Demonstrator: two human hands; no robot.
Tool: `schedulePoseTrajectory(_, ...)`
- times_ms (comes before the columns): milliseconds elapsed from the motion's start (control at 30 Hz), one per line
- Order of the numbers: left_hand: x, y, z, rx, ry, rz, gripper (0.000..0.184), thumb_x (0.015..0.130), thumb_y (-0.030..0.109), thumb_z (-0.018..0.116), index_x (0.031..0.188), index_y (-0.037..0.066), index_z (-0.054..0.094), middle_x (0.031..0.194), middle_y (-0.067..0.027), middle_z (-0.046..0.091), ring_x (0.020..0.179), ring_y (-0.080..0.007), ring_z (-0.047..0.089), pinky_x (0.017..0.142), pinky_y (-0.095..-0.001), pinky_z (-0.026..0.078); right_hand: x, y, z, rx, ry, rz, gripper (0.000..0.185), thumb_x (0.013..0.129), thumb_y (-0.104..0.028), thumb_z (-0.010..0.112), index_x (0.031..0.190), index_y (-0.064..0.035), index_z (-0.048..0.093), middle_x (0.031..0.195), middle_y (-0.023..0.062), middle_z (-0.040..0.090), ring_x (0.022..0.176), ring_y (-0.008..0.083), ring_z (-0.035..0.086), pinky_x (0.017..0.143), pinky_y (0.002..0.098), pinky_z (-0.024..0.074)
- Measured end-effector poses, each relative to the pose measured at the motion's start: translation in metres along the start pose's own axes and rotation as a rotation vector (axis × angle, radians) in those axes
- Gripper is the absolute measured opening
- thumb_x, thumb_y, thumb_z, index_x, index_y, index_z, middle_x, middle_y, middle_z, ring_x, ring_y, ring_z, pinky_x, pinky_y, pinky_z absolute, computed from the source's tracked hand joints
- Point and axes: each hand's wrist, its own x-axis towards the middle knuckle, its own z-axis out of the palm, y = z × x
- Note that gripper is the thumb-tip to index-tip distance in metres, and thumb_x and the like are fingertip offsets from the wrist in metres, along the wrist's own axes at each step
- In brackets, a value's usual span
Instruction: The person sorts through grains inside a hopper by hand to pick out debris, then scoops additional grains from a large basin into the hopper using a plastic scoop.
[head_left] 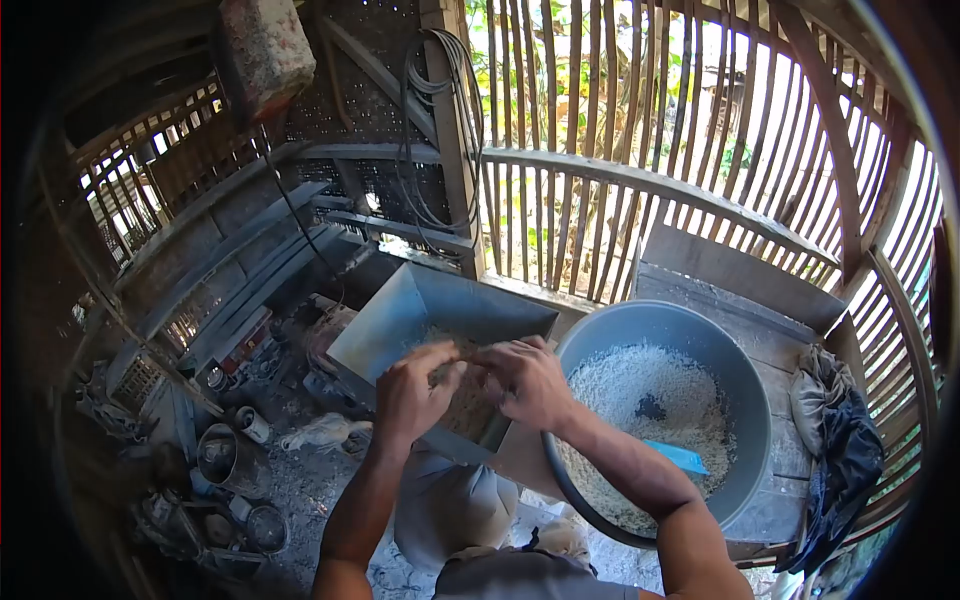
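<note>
Both hands are raised over a square metal hopper [375,325] with some brownish material inside. My left hand [418,392] has its fingers curled inward, blurred by motion. Close beside it, my right hand [528,382] is bent the same way, its fingertips almost meeting the left ones. Whatever lies between the fingers is too small and smeared to name. Right of the hopper stands a large grey tub [752,440] holding whitish, crumbly grain-like material [650,375]. A light-blue plastic piece [676,457] lies in that material.
A pale full sack [445,515] stands below the hopper. Buckets [228,460] and clutter cover the floor at left. Dark cloth [845,450] hangs at the right edge of a wooden bench [785,375]. A coiled cable [440,130] hangs on a post; a blocky object [265,55] hangs overhead.
</note>
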Motion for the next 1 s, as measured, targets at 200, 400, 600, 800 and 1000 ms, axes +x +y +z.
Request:
schedulePoseTrajectory(200,-0.001,0.021,-0.018,-0.002,0.127,-0.031,0.024,0.090,0.018,0.071,0.107,0.001,0.073,0.110,-0.0143,0.074,0.106,-0.0319,0.069,0.094,-0.0422,0.053,0.003,-0.011,-0.018,0.091,0.252,-0.065,0.039,0.074,-0.007,0.062,0.112,-0.0052,0.069,0.106,0.0114,0.072,0.097,0.0298,0.068,0.091,0.0417,0.0470)
schedulePoseTrajectory(400,0.006,0.026,-0.026,0.104,0.185,0.184,0.024,0.088,0.015,0.072,0.108,0.002,0.074,0.115,-0.0157,0.073,0.112,-0.0341,0.067,0.099,-0.0415,0.050,0.006,-0.024,-0.029,0.157,0.393,-0.078,0.043,0.068,-0.007,0.060,0.110,-0.0053,0.069,0.102,0.0106,0.072,0.092,0.0315,0.067,0.092,0.0421,0.0460)
schedulePoseTrajectory(600,0.001,-0.005,-0.003,0.195,0.003,-0.108,0.020,0.087,0.014,0.072,0.104,0.005,0.073,0.112,-0.0114,0.073,0.105,-0.0301,0.068,0.093,-0.0401,0.053,-0.002,0.011,0.000,0.063,-0.002,-0.038,0.040,0.070,-0.010,0.061,0.109,-0.0081,0.067,0.104,0.0105,0.069,0.098,0.0297,0.064,0.094,0.0408,0.0440)
schedulePoseTrajectory(800,0.008,0.014,-0.030,-0.067,0.331,0.063,0.016,0.090,0.015,0.070,0.103,0.006,0.073,0.106,-0.0098,0.074,0.099,-0.0286,0.068,0.088,-0.0393,0.054,0.006,-0.020,-0.019,0.106,0.326,-0.117,0.035,0.068,-0.010,0.062,0.101,-0.0085,0.072,0.095,0.0112,0.074,0.083,0.0299,0.067,0.084,0.0404,0.0474)
schedulePoseTrajectory(1000,-0.003,-0.017,0.001,0.132,0.018,-0.107,0.025,0.092,0.037,0.066,0.093,0.014,0.075,0.082,-0.0120,0.075,0.079,-0.0342,0.073,0.071,-0.0442,0.056,-0.001,-0.007,0.008,0.059,0.020,-0.061,0.033,0.068,-0.012,0.066,0.101,-0.0088,0.069,0.088,0.0094,0.073,0.084,0.0290,0.069,0.083,0.0404,0.0472)
